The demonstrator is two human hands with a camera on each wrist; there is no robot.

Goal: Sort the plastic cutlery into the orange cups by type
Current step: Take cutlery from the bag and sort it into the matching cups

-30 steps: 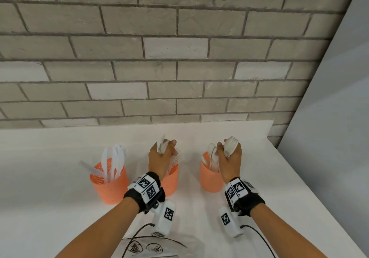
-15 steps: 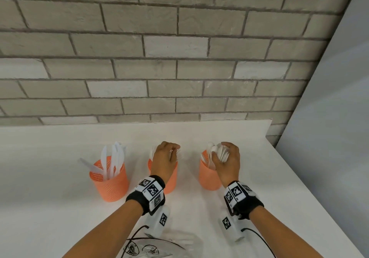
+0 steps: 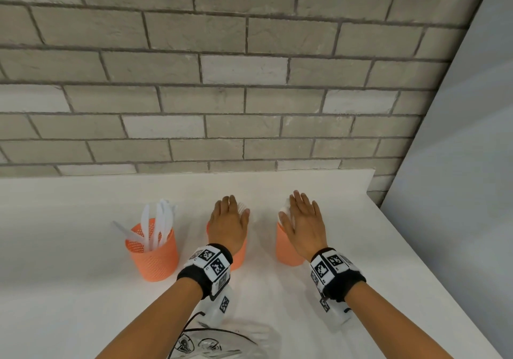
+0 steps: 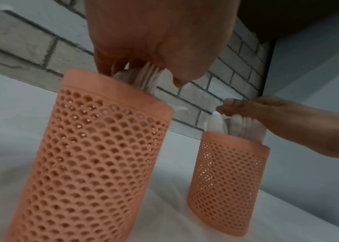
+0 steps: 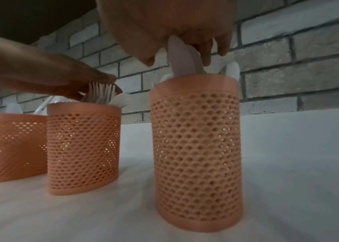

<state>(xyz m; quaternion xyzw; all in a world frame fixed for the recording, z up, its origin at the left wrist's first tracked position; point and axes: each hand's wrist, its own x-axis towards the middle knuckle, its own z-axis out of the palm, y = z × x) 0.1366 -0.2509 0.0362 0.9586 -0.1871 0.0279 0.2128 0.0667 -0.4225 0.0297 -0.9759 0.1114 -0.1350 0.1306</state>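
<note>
Nearest the person, a clear plastic bag (image 3: 222, 342) is lying at the table's (image 3: 69, 303) front edge, between the forearms. Beyond it, three orange mesh cups are standing in a row. The left hand (image 3: 229, 224) is resting flat, fingers straight, on the forks (image 5: 102, 93) in the middle cup (image 4: 94, 155), gripping nothing. The right hand (image 3: 304, 224) is likewise lying flat on the spoons (image 5: 181, 57) in the right cup (image 5: 195, 155). The left cup (image 3: 155, 253) is holding the knives (image 3: 158, 222); about five are showing, though they overlap. The forks and spoons cannot be counted. Judging by this, the sorting is in its closing step, pressing the last handfuls down; next, both hands need only lift clear without tipping the cups.
</note>
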